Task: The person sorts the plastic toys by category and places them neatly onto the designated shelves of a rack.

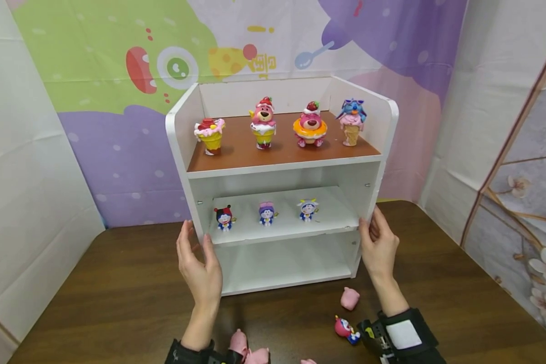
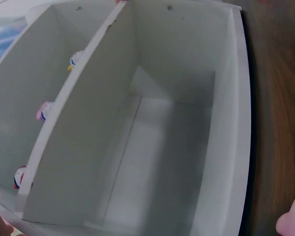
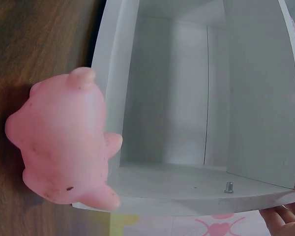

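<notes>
Nearest, bottom edge: first pink pig and second pink pig, touching, partly behind left wristband. Third pink pig mostly cut off. Red-and-blue doll lying on the dark table, just beside right wristband. Fourth pink pig farther in, near the shelf's right front corner, well inside the right hand's side; in the right wrist view a pig overlaps that lower corner and hides part of it.

Left hand and right hand grasp opposite side walls of the white shelf, thumb toward the front edge, fingers along the outside. Shelf stands upright on the table, between the hands.

Bottom compartment has a metal peg on its right wall. Middle board, left to right: red-and-black-hat doll, purple-hat doll, horned-hat doll, all upright, spaced apart. Brown top: yellow cup figure, bear in cup, bear in orange ring, blue figure on cone, none touching.

Behind: cartoon cloth. Left side, white curtain; right side, flowered panel.
</notes>
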Demonstrator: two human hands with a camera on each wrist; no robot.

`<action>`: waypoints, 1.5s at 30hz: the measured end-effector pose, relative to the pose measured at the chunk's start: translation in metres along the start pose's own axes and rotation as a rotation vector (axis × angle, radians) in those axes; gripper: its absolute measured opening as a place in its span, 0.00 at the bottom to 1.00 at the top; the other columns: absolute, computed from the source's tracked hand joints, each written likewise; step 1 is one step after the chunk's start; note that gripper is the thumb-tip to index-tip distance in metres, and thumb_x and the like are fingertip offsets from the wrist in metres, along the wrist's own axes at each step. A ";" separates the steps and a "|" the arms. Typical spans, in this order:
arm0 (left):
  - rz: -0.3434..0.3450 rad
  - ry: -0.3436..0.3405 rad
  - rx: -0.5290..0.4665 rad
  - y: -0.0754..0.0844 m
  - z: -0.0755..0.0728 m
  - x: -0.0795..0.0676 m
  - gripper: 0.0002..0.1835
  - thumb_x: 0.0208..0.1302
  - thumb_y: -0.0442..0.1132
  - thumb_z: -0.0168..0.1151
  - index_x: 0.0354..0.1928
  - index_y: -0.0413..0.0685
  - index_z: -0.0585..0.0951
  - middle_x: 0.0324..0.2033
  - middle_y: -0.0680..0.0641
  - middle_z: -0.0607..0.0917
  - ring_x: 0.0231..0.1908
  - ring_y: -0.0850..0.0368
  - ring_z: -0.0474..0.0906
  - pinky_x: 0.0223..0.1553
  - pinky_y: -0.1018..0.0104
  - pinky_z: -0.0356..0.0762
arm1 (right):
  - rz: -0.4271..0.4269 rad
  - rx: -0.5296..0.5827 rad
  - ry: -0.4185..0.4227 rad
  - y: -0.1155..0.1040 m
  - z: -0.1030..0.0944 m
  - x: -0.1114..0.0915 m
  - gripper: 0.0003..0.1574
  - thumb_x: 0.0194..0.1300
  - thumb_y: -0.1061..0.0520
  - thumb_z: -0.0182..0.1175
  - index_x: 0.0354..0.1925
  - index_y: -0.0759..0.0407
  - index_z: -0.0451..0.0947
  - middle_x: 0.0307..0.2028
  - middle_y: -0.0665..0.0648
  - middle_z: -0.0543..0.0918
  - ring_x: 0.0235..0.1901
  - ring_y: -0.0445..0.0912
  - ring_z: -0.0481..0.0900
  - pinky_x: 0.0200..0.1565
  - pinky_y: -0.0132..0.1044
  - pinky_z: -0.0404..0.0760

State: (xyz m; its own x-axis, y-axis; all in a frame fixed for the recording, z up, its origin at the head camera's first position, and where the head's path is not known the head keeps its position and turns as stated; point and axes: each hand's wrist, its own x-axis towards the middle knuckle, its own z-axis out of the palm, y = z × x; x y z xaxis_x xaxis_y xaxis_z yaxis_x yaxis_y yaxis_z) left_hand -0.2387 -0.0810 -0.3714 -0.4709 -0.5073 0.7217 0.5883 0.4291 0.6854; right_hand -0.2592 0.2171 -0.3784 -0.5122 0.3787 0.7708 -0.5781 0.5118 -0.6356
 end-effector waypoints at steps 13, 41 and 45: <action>0.051 -0.012 0.000 -0.010 -0.002 0.002 0.18 0.60 0.30 0.52 0.53 0.36 0.74 0.45 0.35 0.81 0.39 0.53 0.76 0.35 0.88 0.70 | -0.006 -0.026 0.010 0.010 0.002 -0.002 0.24 0.56 0.66 0.56 0.54 0.62 0.72 0.42 0.72 0.80 0.38 0.51 0.78 0.35 0.16 0.73; 0.060 -0.046 0.009 -0.012 -0.005 0.006 0.18 0.58 0.29 0.54 0.51 0.33 0.74 0.45 0.33 0.80 0.40 0.52 0.76 0.36 0.89 0.69 | -0.143 -0.215 -0.008 -0.016 -0.027 -0.009 0.19 0.53 0.66 0.58 0.46 0.66 0.75 0.36 0.66 0.76 0.33 0.47 0.73 0.30 0.18 0.71; 0.059 -0.051 -0.010 -0.013 -0.005 0.006 0.18 0.58 0.29 0.54 0.51 0.33 0.74 0.45 0.32 0.80 0.41 0.52 0.76 0.37 0.88 0.70 | -0.178 -0.245 -0.123 -0.023 -0.032 -0.021 0.17 0.50 0.68 0.59 0.43 0.66 0.76 0.32 0.62 0.77 0.27 0.46 0.72 0.25 0.22 0.72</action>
State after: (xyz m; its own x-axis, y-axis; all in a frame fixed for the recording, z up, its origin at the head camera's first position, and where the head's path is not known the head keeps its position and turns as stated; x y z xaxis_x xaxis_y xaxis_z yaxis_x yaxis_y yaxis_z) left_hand -0.2461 -0.0935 -0.3765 -0.4677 -0.4428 0.7650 0.6222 0.4498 0.6407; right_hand -0.2147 0.2219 -0.3784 -0.4983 0.1776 0.8486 -0.5036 0.7374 -0.4501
